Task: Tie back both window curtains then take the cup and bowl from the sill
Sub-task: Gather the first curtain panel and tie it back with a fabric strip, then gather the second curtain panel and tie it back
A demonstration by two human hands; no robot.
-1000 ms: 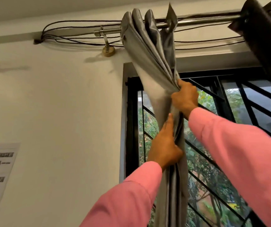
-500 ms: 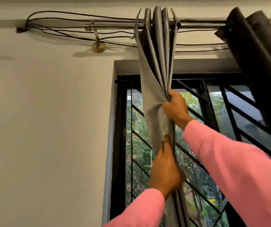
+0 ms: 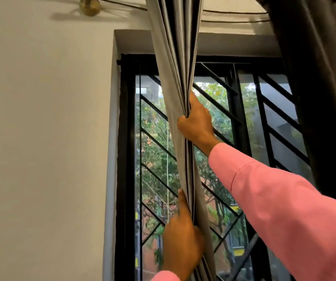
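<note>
Barred window (image 3: 125, 138), wall (image 3: 41, 138) at left: grey curtain (image 3: 175, 57) bunched centre, right hand (image 3: 197, 122) gripping high, left hand (image 3: 181, 236) now slid lower, also gripping; prob. ready to tie; cup, bowl not in view.

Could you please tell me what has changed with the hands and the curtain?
The left hand has slid down the gathered grey curtain, widening its gap from the right hand. The right hand keeps its grip on the bunched folds; the dark curtain hangs untouched.
</note>
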